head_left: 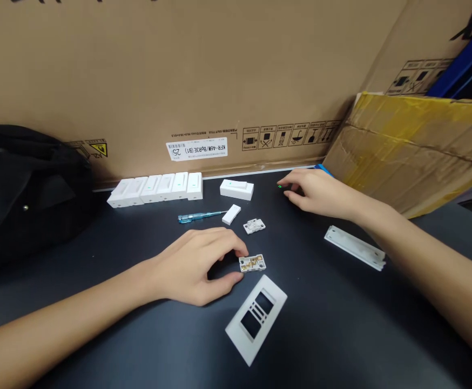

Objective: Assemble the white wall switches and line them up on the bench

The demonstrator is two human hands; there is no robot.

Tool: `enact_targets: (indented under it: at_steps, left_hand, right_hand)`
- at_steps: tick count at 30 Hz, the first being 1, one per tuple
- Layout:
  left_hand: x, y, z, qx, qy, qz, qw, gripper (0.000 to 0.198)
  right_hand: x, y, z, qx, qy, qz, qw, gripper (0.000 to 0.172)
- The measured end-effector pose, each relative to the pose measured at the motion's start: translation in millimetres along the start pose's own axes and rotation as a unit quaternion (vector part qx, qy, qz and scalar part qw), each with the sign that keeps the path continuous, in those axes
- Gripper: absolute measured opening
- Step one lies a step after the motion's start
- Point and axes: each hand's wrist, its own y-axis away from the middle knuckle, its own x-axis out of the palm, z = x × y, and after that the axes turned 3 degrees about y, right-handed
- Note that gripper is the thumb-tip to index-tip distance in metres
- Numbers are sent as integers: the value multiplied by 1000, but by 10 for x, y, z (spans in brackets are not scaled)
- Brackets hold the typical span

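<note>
My left hand (203, 265) has its thumb and forefinger closed on the left edge of a small white switch base (253, 263), whose brass contacts face up. Just below it on the dark table lies a white switch faceplate (256, 319) with two square openings. My right hand (311, 189) reaches to the back of the table, thumb and forefinger a little apart. A tiny green piece (279, 186) is at its forefinger tip; whether they touch I cannot tell. Between the hands lie another small white part (254, 226) and a white rocker cap (231, 214).
Assembled white switches (155, 189) stand in a row at the back left, with one more switch (236, 189) apart. A blue screwdriver (197, 216) lies before them. A long white strip (355, 247) is near my right forearm. Cardboard boxes (179, 70) and a black bag (29, 189) border the table.
</note>
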Motion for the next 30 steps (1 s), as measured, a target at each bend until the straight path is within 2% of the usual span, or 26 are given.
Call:
enact_targets:
  at_steps: [1,4,6,10,16,22,26,30]
  left_hand:
    - [-3,1,-2,3,3,2,1000,21]
    - [-4,13,3,6,9,2,1000,24]
    - [1,24,15,2,11,-1,1000,25]
    - [9,32,33,-9,1,-10,1000,21]
    - [23,16,34,-39,-43,-40,997,20]
    - [24,0,27,-60,-58,-43,996,18]
    - [2,-23,27,-92,-21,-51,994,23]
    - [-4,-63,43,-103,81,-86,988,33]
  right_hand:
    - [-36,26,85,-21,-21,-2,1000,37]
    - [-126,96,374,-149,-147,3,978,37]
    - [-144,124,539,-185,-174,6,967,36]
    - [-96,139,684,-199,-176,0,964,30]
    - [-62,171,666,-200,-203,1,959,26]
    - [-52,211,645,-185,-209,19,960,24]
    - [-73,219,687,-184,-210,-12,960,20]
    - [-143,256,811,-197,-221,-59,953,20]
